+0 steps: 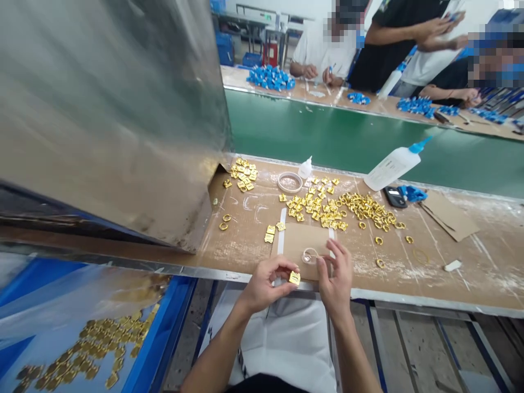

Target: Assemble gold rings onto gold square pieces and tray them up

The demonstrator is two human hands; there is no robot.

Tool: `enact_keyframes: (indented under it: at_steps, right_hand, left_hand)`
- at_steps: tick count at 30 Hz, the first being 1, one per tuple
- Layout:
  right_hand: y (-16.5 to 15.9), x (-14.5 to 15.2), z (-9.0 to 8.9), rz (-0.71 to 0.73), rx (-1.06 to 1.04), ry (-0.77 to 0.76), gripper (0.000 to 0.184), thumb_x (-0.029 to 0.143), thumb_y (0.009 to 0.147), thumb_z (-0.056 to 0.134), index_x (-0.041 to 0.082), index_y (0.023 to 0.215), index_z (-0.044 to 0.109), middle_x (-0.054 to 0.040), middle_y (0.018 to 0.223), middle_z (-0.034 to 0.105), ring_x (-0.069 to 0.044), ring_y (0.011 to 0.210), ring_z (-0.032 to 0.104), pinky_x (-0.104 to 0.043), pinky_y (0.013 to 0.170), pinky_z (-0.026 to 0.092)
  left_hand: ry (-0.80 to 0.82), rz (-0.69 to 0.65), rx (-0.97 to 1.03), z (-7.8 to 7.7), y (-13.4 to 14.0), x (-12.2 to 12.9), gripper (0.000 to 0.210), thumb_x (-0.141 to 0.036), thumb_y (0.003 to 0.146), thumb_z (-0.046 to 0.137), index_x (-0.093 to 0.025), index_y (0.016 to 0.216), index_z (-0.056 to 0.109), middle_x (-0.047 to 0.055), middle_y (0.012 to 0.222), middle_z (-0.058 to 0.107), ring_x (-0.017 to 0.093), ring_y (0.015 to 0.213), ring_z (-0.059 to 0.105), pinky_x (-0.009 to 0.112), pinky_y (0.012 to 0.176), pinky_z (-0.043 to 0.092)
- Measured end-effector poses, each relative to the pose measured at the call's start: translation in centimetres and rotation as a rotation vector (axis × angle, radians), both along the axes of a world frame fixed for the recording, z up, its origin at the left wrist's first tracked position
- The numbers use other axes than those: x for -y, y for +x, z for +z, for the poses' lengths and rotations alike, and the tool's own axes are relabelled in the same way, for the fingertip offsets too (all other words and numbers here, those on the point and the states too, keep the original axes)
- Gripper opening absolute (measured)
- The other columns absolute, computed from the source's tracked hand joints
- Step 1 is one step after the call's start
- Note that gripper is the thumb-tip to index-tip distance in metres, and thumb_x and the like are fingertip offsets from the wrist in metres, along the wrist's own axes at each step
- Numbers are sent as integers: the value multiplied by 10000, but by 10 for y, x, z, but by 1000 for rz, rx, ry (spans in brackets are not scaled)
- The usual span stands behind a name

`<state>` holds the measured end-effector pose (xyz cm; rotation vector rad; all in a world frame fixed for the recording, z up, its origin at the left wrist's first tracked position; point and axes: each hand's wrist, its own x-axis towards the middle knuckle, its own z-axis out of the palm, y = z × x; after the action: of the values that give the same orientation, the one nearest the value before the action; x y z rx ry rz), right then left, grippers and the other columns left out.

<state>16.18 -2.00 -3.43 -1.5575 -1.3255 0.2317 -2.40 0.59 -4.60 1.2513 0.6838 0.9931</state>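
My left hand pinches a small gold square piece with a slot in its face, just above the table's front edge. My right hand is curled beside a small clear round dish on a cardboard sheet. Its thumb and fingers come together at the dish's right side; something thin seems to run from them over the dish, too small to make out. Beyond the sheet lies a heap of gold square pieces, and right of it a pile of gold rings.
A metal housing rises at left. A tape roll, small white bottle and large blue-tipped bottle stand along the back edge. Behind runs a green belt; co-workers sit beyond it. A blue bin holds more gold parts.
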Motion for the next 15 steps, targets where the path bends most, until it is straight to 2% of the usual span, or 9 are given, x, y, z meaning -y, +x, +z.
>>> enact_keyframes:
  at_steps: [2, 3, 4, 5, 6, 8, 11, 15]
  right_hand:
    - [-2, 12, 5, -113, -2, 56, 311, 429, 970, 592, 211, 1173, 683, -152, 1219, 619, -286, 1130, 613, -438, 867, 561]
    - [-5, 20, 7, -121, -33, 55, 293, 438, 979, 578, 212, 1123, 695, -141, 1154, 646, -278, 1072, 631, -416, 842, 554]
    - [-9, 28, 10, -67, -84, 14, 281, 451, 986, 565, 215, 1034, 709, -114, 1027, 679, -259, 961, 653, -379, 788, 548]
    - [-15, 36, 11, 41, -163, -97, 301, 468, 994, 552, 217, 956, 715, -82, 898, 689, -227, 819, 651, -337, 715, 533]
    - [-21, 43, 13, 140, -262, -218, 365, 505, 1003, 525, 213, 881, 708, -51, 771, 668, -199, 692, 617, -304, 634, 501]
    - [-37, 53, 14, 343, -438, -413, 505, 612, 984, 495, 201, 746, 665, -16, 613, 595, -165, 555, 529, -277, 549, 440]
    - [-61, 60, 13, 496, -617, -525, 578, 711, 912, 545, 192, 664, 601, 15, 549, 507, -132, 521, 447, -258, 534, 389]
    - [-90, 62, 17, 559, -765, -554, 561, 721, 860, 624, 184, 698, 617, 26, 582, 491, -110, 541, 410, -236, 535, 350]
  left_hand:
    - [0, 16, -6, 0, -2, 3, 342, -361, 788, 823, -163, 1047, 720, 108, 1007, 749, 210, 912, 720, 317, 828, 599]
    - [21, 28, -23, 0, -4, 6, 353, -353, 787, 825, -171, 1069, 715, 102, 1009, 756, 205, 899, 718, 316, 830, 592]
    - [56, 41, -50, 2, -7, 8, 354, -339, 789, 823, -181, 1086, 712, 94, 1006, 761, 200, 885, 713, 317, 833, 583]
    - [100, 53, -83, 4, -11, 12, 345, -320, 796, 816, -192, 1099, 712, 85, 999, 764, 196, 873, 704, 319, 839, 572]
    - [147, 62, -115, 6, -15, 15, 331, -301, 802, 808, -201, 1102, 712, 77, 989, 766, 193, 859, 694, 320, 840, 561]
    - [224, 72, -156, 12, -25, 23, 307, -274, 807, 797, -212, 1096, 714, 63, 966, 763, 186, 829, 671, 315, 822, 545]
    - [284, 92, -134, 20, -41, 36, 305, -280, 803, 796, -209, 1089, 713, 57, 930, 747, 182, 795, 645, 295, 770, 526]
    - [229, 178, -9, 24, -63, 57, 354, -348, 791, 818, -200, 1098, 721, 61, 903, 734, 183, 803, 641, 292, 770, 524]
